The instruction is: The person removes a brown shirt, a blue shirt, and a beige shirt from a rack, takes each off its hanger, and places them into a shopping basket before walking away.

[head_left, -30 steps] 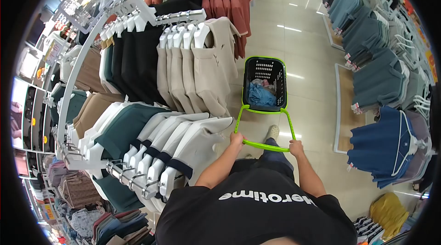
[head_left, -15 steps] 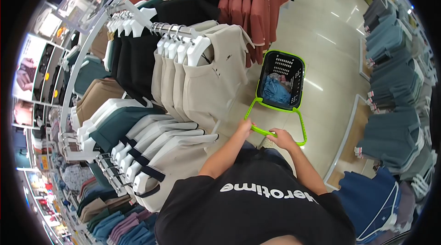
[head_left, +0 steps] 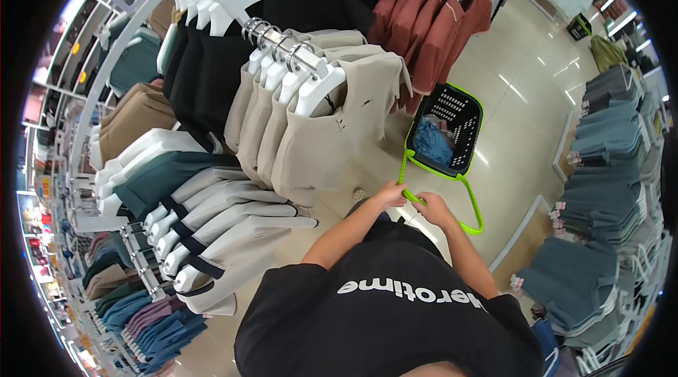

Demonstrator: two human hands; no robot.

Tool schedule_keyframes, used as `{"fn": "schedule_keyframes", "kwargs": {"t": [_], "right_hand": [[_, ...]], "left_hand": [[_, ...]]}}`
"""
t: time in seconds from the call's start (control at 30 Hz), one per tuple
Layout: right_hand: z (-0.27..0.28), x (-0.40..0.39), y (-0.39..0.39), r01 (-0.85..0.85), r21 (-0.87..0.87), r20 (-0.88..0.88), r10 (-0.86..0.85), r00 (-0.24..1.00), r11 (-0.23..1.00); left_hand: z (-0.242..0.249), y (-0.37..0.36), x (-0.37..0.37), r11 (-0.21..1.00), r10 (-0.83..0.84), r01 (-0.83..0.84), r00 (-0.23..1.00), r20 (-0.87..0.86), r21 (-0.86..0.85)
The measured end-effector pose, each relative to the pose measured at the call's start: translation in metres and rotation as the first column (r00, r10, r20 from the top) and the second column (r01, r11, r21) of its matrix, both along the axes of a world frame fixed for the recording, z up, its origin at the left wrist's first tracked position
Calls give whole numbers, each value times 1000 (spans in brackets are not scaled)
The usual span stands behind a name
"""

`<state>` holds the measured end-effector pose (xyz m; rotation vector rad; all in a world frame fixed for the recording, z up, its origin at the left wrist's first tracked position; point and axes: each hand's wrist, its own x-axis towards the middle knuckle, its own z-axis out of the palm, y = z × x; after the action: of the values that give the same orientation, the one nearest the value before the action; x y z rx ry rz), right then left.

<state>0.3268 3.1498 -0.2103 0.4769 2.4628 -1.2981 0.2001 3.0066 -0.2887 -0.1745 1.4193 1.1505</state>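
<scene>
A black shopping basket with a green rim sits on the floor in front of me, holding crumpled blue cloth and some pinkish-grey fabric. Its long green handle is pulled out toward my body. My left hand is closed round the handle near its left corner. Just beside it, my right hand grips the same bar, fingers curled over it. The hands are close together at waist height.
Beige tops hang on a rack left of the basket, with rust-red shirts behind them. White-grey shirts hang nearer me at left. Blue-grey garments line the aisle's right side. Glossy floor runs ahead; another basket stands far off.
The basket and both hands sit slightly farther right in view. The racks have shifted and the far aisle shows more. Both hands still hold the handle.
</scene>
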Motion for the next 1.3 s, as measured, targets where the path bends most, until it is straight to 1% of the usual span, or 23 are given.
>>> {"fn": "schedule_keyframes", "kwargs": {"t": [0.13,0.2,0.23,0.3,0.33,0.4,0.43,0.5,0.57,0.63,0.7,0.77,0.83,0.87,0.93,0.97,1.03,1.07,1.1,1.13,1.2,1.23,1.3], "right_hand": [[-6,-26,24,-58,48,-42,61,997,997],[-8,-42,36,-103,27,29,103,994,994],[-5,-50,43,-135,9,94,133,987,991],[-1,-61,52,-112,-68,102,119,988,991],[1,-68,58,-189,-54,118,195,974,980],[0,-95,80,-429,-14,159,425,891,903],[-4,-102,89,-457,-18,158,454,877,889],[-18,-116,105,-611,-102,136,619,773,785],[-12,-139,116,-676,-154,131,693,709,721],[-2,-160,119,-634,-258,291,684,669,729],[-17,-175,130,-679,-260,232,727,647,687],[-25,-189,138,-667,-209,204,699,686,715],[-33,-197,141,-668,-157,193,686,701,727],[-44,-201,142,-644,-157,151,663,734,749],[-56,-206,143,-629,-163,105,647,755,761],[-54,-209,142,-656,-91,104,662,742,749],[-46,-214,144,-683,-14,97,681,726,730],[-38,-216,145,-676,98,54,675,736,730],[-29,-218,145,-655,209,11,668,744,726],[-21,-222,144,-655,210,6,669,743,726],[-1,-240,137,-320,56,-372,317,872,946],[27,-251,133,-226,16,-461,208,863,974],[62,-275,125,-65,-143,-638,-42,769,988]], "left_hand": [[3,9,-14,1000,2,-1,998,-69,4],[-3,9,-23,997,-37,59,921,-389,46],[-5,8,-28,998,-22,43,924,-382,47],[-8,-1,-38,993,-114,108,719,-686,-52],[16,-5,-43,997,-77,50,712,-698,-58],[17,-9,-53,996,-31,-40,668,-744,-77],[17,-9,-54,994,-18,-75,621,-783,-82],[40,-9,-58,985,5,-133,647,-763,-106],[57,-4,-60,970,38,-203,671,-740,-134],[66,-6,-57,943,77,-302,601,-796,-137],[89,-2,-54,908,141,-405,545,-826,-112],[115,7,-55,869,199,-489,482,-854,-73],[142,11,-58,779,291,-626,321,-901,28],[158,13,-63,768,287,-640,314,-905,22],[188,13,-71,721,176,-689,81,-981,72],[202,13,-75,713,170,-698,78,-982,68],[225,11,-83,639,189,-737,-126,-974,220],[237,8,-86,636,185,-739,-134,-974,223],[248,3,-88,594,108,-758,-257,-960,269],[254,-4,-88,556,24,-767,-370,-929,320],[257,-28,-88,486,-116,-817,-413,-903,311],[259,-41,-87,485,-117,-816,-418,-901,315],[261,-63,-84,413,-317,-887,-351,-881,204]]}}
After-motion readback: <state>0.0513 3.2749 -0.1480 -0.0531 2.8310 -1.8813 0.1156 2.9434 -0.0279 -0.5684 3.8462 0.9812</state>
